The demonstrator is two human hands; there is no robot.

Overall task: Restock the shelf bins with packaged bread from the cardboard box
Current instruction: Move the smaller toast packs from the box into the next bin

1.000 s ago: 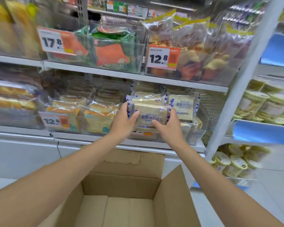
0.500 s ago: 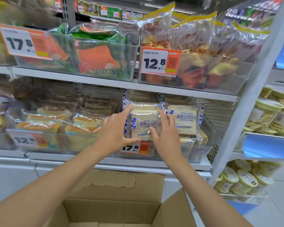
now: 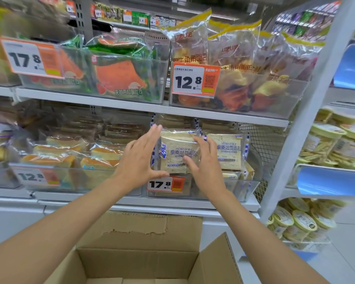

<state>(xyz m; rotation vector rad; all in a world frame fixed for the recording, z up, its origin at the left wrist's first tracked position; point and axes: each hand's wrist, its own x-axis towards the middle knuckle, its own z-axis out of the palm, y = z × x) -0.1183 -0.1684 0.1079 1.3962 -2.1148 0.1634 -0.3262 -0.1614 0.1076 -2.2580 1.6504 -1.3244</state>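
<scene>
Head view, looking forward and down at 2 shelves.

Left hand (image 3: 138,160) open, fingers straight and spread, laid along the left side of a HORSH toast package (image 3: 178,152), thumb reaching under its lower front edge. Right hand (image 3: 203,167) likewise open, fingers straight, resting on the right part of the package's front. No curl round the package from either hand.

Package upright, printed face outward, at the front left of a clear bin (image 3: 244,189) near the right end of the lower shelf (image 3: 172,203), just above an orange-and-white 17.8 price tag (image 3: 165,184) on the bin's front wall. Just beside it on the right, a second HORSH package (image 3: 226,152), also upright, with more packs behind both.

At the bottom edge of the view, an open cardboard box (image 3: 143,261), flaps up, below the shelf's front edge and between the 2 forearms, little of its inside in frame.

Further left on the lower shelf, a neighbouring bin of yellow cake slices (image 3: 103,160) with a 12.8 tag (image 3: 34,177). On the upper shelf (image 3: 131,105), a bin of watermelon toast bags (image 3: 119,76) with an upper 17.8 tag (image 3: 32,57), and right of it a bin of croissant bags (image 3: 244,78) with an upper 12.8 tag (image 3: 195,79). Past the white upright post (image 3: 307,111), tubs with pale green lids (image 3: 332,144).
</scene>
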